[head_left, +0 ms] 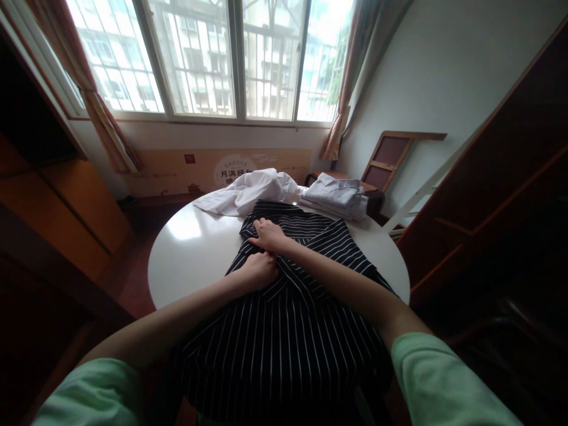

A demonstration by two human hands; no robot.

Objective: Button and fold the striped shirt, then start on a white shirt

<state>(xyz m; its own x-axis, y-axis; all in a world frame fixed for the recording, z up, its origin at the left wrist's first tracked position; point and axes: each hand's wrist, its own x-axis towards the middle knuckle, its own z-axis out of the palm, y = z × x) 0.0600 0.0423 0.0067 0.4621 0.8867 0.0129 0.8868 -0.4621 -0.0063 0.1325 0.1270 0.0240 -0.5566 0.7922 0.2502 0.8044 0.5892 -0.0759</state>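
Note:
A black garment with thin white stripes (284, 349) lies across the round white table and hangs over its near edge. Its upper part is bunched and folded. My left hand (261, 270) is closed on the striped cloth near the middle, its fingertips hidden. Just beyond it, my right hand (268, 235) rests on the same cloth with its fingers bent and pressed on the fabric. The two hands are close together, the right one farther from me.
On the round white table (177, 260), a loose white cloth (252, 192) lies at the far side, beside a stack of folded white shirts (335, 195). Windows are behind. A wooden frame (386, 160) leans by the right wall.

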